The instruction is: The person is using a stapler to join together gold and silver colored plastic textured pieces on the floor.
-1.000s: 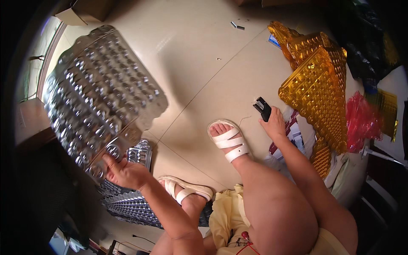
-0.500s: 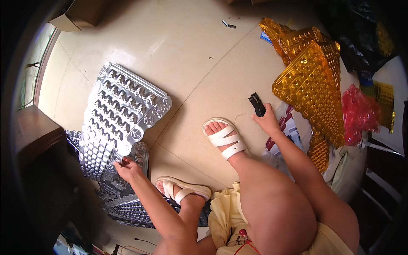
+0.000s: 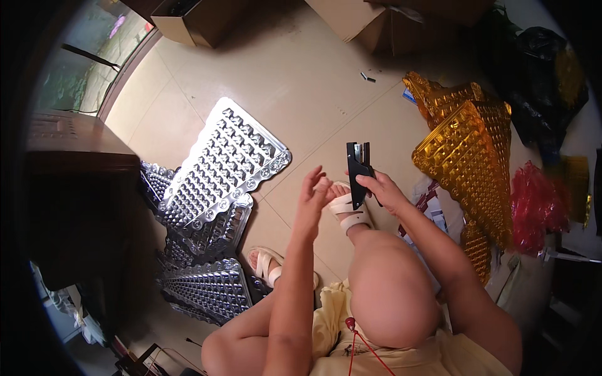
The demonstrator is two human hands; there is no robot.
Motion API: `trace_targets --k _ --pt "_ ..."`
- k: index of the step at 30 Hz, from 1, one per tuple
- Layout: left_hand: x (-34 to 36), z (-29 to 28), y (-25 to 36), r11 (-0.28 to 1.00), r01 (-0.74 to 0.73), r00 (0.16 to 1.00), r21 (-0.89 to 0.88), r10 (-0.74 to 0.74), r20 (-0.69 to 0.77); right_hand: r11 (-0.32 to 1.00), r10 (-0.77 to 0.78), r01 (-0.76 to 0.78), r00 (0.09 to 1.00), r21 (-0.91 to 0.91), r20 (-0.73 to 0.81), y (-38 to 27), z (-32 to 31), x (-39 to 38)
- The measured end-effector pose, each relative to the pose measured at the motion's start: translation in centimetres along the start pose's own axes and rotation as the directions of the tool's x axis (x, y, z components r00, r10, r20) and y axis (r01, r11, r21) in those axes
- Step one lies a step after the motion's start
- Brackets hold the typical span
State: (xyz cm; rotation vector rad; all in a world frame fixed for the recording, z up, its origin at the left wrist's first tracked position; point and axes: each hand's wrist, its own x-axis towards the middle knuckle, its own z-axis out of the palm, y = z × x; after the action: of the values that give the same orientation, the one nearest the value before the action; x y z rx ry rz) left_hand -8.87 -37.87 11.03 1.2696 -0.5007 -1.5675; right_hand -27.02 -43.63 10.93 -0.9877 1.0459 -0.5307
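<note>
My right hand (image 3: 382,190) grips a black hand stapler (image 3: 355,169), held upright over my right sandal with its jaws apart at the top. To its left, my left hand (image 3: 314,195) is raised with its fingers partly bent and apart, holding nothing that I can see. Further left, a shiny silver embossed sheet (image 3: 231,161), shaped like a wedge, lies on top of several similar silver sheets (image 3: 210,285) on the floor. Gold sheets of the same embossed kind (image 3: 464,156) lie in a pile on the right.
Two small staple strips (image 3: 368,78) lie on the tiled floor (image 3: 295,81). Cardboard boxes (image 3: 188,25) stand at the back. On the right are a crumpled red plastic bag (image 3: 533,203) and a black bag (image 3: 539,81). A dark wooden cabinet (image 3: 81,144) stands at the left.
My left hand has let go of the silver sheet and moved right, toward the stapler. My right hand has brought the stapler inward to the left and turned it upright. The view has shifted.
</note>
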Motion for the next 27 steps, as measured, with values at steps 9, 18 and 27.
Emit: trace_targets --k 9,18,27 --pt "-7.7 3.5 8.6 0.847 -0.442 0.892 0.296 0.382 0.24 0.989 -0.016 0.056 0.962 -0.14 0.274 -12.0 7.4 -5.9" --pt "-16.1 2.5 11.1 0.751 -0.548 0.832 0.369 0.535 0.147 0.938 0.08 0.067 0.912 -0.34 0.401 -17.0 13.2 -11.8" --pt "-28.7 -0.3 10.3 0.816 -0.525 0.84 0.243 0.452 0.3 0.548 0.367 0.197 0.817 -0.813 0.445 -22.9 14.0 -19.2"
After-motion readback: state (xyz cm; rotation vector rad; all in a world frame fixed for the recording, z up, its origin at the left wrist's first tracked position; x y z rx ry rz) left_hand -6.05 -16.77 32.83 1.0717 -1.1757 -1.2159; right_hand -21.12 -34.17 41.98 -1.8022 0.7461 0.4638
